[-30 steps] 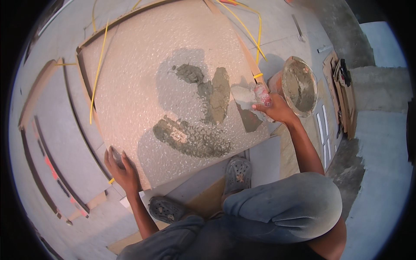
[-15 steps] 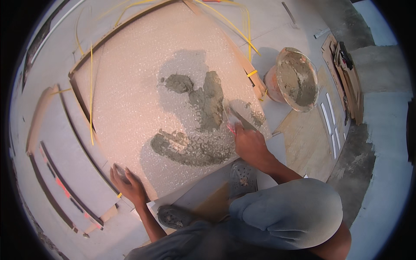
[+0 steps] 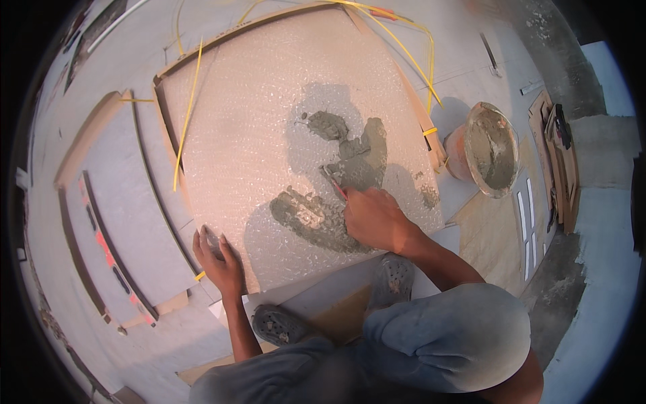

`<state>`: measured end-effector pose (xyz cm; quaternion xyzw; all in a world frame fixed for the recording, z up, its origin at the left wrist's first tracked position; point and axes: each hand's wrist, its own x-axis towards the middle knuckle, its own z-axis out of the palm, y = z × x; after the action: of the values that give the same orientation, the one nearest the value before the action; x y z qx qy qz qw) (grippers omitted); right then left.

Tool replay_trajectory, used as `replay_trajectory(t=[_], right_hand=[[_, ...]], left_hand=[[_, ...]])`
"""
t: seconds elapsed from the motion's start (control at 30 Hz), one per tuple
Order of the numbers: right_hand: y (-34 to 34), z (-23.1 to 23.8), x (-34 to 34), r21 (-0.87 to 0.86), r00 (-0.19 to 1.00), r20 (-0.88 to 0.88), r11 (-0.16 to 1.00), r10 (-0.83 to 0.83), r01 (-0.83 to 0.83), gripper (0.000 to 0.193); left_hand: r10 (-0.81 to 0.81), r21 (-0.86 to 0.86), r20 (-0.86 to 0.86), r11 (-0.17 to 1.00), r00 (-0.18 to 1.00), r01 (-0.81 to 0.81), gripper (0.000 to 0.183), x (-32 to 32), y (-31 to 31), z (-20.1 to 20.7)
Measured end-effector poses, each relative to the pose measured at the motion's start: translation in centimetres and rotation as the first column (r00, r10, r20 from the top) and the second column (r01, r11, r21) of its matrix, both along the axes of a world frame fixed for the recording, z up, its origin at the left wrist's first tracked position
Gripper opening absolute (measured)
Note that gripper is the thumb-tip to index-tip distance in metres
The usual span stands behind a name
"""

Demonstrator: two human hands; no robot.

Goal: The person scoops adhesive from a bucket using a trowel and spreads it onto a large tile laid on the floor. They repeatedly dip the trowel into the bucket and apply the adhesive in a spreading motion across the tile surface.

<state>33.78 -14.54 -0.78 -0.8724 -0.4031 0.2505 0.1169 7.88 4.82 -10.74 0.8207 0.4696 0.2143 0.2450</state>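
Observation:
Before me lies a large pale square panel [image 3: 229,135] with a shiny, dimpled surface. Grey mortar is spread on it in patches: a smeared one [image 3: 369,156] in the middle, a small lump [image 3: 328,125] beyond it, and a curved band [image 3: 303,219] nearer me. My right hand [image 3: 380,219] is closed round the red handle of a trowel [image 3: 334,182], whose blade lies at the left edge of the middle patch; the hand partly hides the handle. At the panel's near left corner rests my left hand [image 3: 221,264], empty, fingers apart.
A mortar-filled bucket [image 3: 457,151] stands right of the panel. Cardboard edging [image 3: 202,57] and yellow straps [image 3: 188,114] lie around it. Left is another flat panel [image 3: 114,202] with dark strips; far right, stacked cardboard [image 3: 565,182]. My shoes [image 3: 277,325] are at the near edge.
My right hand has drawn the trowel leftward across the middle mortar patch, from its right side to its left. That patch looks smoother. The whole view has shifted; my left hand stays at the corner.

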Motion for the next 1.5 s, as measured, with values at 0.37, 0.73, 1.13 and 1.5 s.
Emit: replay_trajectory(t=[0.37, 0.73, 1.13, 1.5], right_hand=[[8.3, -3.2, 4.8, 0.117, 0.976, 0.217, 0.993, -0.023, -0.002, 0.018], [6.2, -0.6, -1.6, 0.018, 0.848, 0.054, 0.849, 0.527, -0.528, 0.032], [6.6, 6.0, 13.3, -0.008, 0.972, -0.224, 0.998, -0.067, 0.067, 0.028], [9.0, 0.8, 6.0, -0.033, 0.894, -0.135, 0.899, 0.428, -0.436, 0.027]], left_hand=[[0.136, -0.389, 0.163, 0.919, 0.977, -0.063, 0.047, -2.2, 3.3, 1.0], [-0.521, 0.218, -0.172, 0.808, 0.836, 0.548, 0.046, 10.4, 19.5, 0.2], [-0.255, 0.270, -0.319, 0.898, 0.913, 0.346, 0.039, 11.6, 20.4, -1.8], [-0.234, 0.313, -0.369, 0.880, 0.899, 0.358, 0.025, 12.5, 21.4, -0.3]])
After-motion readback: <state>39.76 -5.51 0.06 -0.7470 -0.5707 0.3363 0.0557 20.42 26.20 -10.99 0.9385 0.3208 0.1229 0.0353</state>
